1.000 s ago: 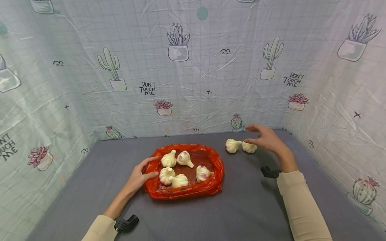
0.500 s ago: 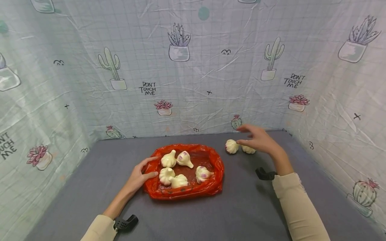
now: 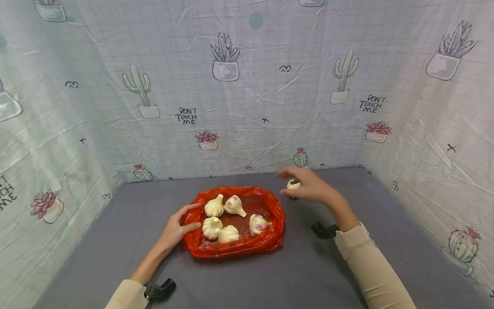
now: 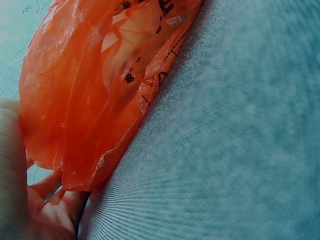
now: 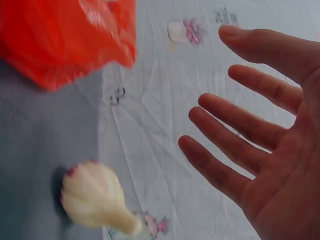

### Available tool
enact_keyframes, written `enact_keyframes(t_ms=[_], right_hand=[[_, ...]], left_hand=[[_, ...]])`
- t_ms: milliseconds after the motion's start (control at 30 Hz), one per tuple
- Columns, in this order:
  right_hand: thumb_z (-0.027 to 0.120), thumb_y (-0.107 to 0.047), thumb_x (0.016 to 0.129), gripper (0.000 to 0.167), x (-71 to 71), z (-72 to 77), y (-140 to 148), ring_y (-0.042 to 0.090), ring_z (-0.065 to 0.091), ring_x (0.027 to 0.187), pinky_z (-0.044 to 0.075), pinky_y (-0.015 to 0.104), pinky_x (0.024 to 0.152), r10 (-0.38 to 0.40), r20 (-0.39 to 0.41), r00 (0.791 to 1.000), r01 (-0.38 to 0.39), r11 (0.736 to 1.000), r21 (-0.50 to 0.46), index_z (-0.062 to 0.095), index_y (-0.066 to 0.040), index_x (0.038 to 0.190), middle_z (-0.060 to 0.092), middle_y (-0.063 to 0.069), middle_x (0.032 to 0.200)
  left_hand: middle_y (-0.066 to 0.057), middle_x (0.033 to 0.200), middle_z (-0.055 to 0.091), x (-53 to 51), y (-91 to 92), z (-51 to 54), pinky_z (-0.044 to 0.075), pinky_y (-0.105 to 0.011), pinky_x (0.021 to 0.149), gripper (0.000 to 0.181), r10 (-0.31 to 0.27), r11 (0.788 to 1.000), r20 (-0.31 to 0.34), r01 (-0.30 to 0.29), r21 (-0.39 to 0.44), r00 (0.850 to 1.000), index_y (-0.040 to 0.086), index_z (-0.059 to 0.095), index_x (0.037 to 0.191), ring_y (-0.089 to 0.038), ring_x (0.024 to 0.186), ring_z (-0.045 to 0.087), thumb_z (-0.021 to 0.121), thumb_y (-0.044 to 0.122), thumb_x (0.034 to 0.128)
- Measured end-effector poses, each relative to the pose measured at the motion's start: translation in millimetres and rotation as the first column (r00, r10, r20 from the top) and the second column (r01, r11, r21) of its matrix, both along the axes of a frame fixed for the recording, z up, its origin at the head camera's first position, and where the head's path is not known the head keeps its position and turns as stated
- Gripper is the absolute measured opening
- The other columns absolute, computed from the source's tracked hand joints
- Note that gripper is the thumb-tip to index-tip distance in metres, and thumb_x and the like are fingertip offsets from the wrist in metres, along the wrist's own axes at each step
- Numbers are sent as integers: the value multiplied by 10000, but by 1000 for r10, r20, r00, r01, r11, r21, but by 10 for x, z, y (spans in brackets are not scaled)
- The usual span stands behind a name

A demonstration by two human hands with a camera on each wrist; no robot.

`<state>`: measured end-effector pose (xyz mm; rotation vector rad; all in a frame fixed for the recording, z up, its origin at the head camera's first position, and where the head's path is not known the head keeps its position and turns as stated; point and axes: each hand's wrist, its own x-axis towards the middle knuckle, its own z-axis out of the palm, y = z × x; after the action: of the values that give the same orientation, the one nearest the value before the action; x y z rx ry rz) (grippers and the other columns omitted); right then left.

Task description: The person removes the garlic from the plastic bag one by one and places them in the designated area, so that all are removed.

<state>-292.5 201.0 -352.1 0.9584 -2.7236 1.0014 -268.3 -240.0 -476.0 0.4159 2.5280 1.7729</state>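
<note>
A red plastic bag, its rim (image 3: 278, 206) rolled open, lies on the grey table with several white garlic bulbs inside, one (image 3: 257, 225) near its right end. At the bag's left end, my left hand (image 3: 175, 227) holds the side with thumb and fingers; in the left wrist view the fingers are partly behind the red plastic (image 4: 90, 100). My right hand (image 3: 308, 184) hovers at a garlic bulb (image 3: 293, 185) right of the bag, partly covering it. The right wrist view shows that hand (image 5: 270, 130) empty, fingers spread, apart from the bulb (image 5: 92, 195).
The grey table (image 3: 247, 283) stretches around the bag. Behind and at both sides hangs a pale sheet (image 3: 247, 86) printed with cacti. A black wrist camera (image 3: 160, 289) sits at the left wrist and another (image 3: 324, 230) at the right.
My right hand has moved left from the farther bulb to the one nearer the bag, and the farther bulb is now hidden. My left hand has stayed at the bag.
</note>
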Motion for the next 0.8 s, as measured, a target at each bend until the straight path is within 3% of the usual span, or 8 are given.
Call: enact_keyframes(t_ms=[200, 433, 667, 800], right_hand=[[792, -229, 923, 469, 51, -25, -237, 318, 642, 1243, 556, 524, 994, 56, 34, 998, -57, 998, 30, 631, -101, 1344, 667, 97, 1353], [765, -228, 946, 465, 68, -94, -442, 357, 635, 1254, 556, 536, 993, 144, 137, 980, -148, 989, 18, 613, -57, 1351, 655, 172, 1364], [771, -229, 938, 412, 74, -154, -575, 282, 658, 1225, 547, 511, 1004, 181, 119, 976, -190, 979, 69, 634, -148, 1318, 693, 131, 1323], [774, -213, 935, 414, 65, -134, -630, 288, 666, 1206, 543, 517, 1006, 200, 128, 971, -213, 972, 95, 633, -147, 1319, 696, 135, 1313]], left_hand=[[-187, 1501, 540, 13, -14, -15, 557, -238, 898, 567, -2, 1000, -6, 2, 5, 1000, 165, 560, 1469, -149, 1154, 638, 743, 152, 933], [-201, 1489, 549, 34, -19, -24, 557, -230, 892, 559, 0, 1000, -17, 0, 6, 1000, 145, 564, 1468, -225, 1173, 639, 740, 141, 937], [-193, 1497, 541, 35, -7, -15, 562, -238, 893, 561, -2, 1000, 3, 2, 14, 1000, 162, 556, 1474, -170, 1153, 648, 738, 160, 943], [-209, 1495, 540, 23, 11, -5, 568, -244, 887, 556, -8, 1000, 3, 8, 28, 1000, 148, 554, 1474, -273, 1181, 645, 732, 153, 947]])
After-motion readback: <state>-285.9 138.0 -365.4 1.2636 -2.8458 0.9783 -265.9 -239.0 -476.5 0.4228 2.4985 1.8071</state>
